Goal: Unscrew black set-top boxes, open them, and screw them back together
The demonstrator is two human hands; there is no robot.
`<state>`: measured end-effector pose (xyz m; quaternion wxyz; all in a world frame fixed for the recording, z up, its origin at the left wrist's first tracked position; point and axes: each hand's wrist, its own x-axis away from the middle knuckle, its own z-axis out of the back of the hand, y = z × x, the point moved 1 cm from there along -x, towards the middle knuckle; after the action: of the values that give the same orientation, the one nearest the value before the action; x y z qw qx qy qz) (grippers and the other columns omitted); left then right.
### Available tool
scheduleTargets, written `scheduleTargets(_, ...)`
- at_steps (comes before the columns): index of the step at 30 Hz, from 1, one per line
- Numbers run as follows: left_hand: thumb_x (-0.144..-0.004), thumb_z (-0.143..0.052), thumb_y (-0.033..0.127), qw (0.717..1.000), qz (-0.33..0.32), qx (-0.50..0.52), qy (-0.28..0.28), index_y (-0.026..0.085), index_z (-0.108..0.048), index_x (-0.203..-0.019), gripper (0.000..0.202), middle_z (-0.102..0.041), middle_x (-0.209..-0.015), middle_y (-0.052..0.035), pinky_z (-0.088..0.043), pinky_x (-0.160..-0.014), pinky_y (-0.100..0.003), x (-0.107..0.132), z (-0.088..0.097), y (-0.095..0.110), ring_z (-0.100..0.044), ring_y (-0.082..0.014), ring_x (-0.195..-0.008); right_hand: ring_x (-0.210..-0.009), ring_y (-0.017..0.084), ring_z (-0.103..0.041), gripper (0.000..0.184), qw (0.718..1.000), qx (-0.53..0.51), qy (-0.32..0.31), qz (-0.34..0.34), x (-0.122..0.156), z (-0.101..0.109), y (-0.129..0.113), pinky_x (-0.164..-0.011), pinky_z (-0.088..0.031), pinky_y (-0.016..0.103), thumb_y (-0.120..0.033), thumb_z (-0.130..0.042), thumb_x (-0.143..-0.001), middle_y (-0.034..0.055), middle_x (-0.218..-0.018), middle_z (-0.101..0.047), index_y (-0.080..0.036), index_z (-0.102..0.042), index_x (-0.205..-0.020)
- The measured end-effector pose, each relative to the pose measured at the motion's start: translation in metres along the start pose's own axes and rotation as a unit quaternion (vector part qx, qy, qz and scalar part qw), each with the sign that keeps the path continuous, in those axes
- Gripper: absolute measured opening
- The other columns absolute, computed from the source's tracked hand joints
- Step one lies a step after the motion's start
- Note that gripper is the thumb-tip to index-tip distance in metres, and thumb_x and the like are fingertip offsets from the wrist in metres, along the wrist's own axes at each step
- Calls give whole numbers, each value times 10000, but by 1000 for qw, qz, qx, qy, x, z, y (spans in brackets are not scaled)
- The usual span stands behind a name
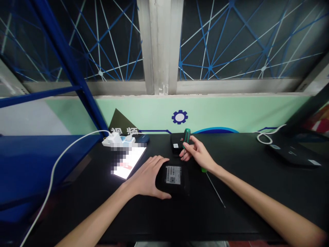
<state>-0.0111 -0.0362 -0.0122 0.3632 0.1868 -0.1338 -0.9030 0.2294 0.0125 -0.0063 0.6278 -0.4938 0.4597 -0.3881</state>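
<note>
Upright, green-handled screwdriver [187,136] pinched in right hand [199,154], long axis near vertical, handle up; left hand [147,176] flat, open, steadying black router [172,179] on bench [244,192].

Single head-worn camera looking forward and down from above the near edge of the black table [244,192], facing the window wall behind the table, sitting close over it with both forearms reaching in from below, no second view sharing the scene
</note>
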Motion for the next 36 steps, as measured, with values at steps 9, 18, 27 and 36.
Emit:
scheduleTargets(9, -578, -783, 710, 1000, -2, 2, -7, 215, -427, -1386, 1012, -526, -1345, -119, -350, -1079, -518, 1, 3, 4, -496, -356, -1226, -437, 91, -478, 288, 987, 119, 96, 50, -3, 23, -24, -378, -403, 217, -426, -713, -807, -49, -604, -518, -169, -603, -877)
scheduleTargets(18, -988, -499, 383, 996, 30, -23, 78, 263, -530, -1288, 325, -607, -1229, -50, -463, -944, -391, 0, 6, 0, -580, -232, -1100, -500, 118, -506, 509, 933, 354, 41, 57, 24, 24, -25, -529, -428, 246, -232, -634, -766, -79, -557, -500, -146, -599, -1266)
scheduleTargets(27, -954, -438, 213, 987, 75, -133, 52, 212, -615, -832, 215, -647, -774, -6, -396, -606, -286, -23, 30, 2, -602, -174, -683, -556, 168, -584, 516, 857, 514, -13, 29, 31, 16, -22, -547, -379, 258, -218, -628, -712, -38, -587, -612, -189, -613, -1227)
scheduleTargets(36, -989, -394, 274, 968, 147, -193, -59, 182, -629, -763, 340, -675, -740, -79, -417, -602, -297, -34, 23, -6, -668, -232, -692, -648, 217, -641, 349, 837, 545, -34, 1, 38, 6, -17, -579, -400, 274, -214, -636, -745, 54, -721, -684, -158, -643, -1089)
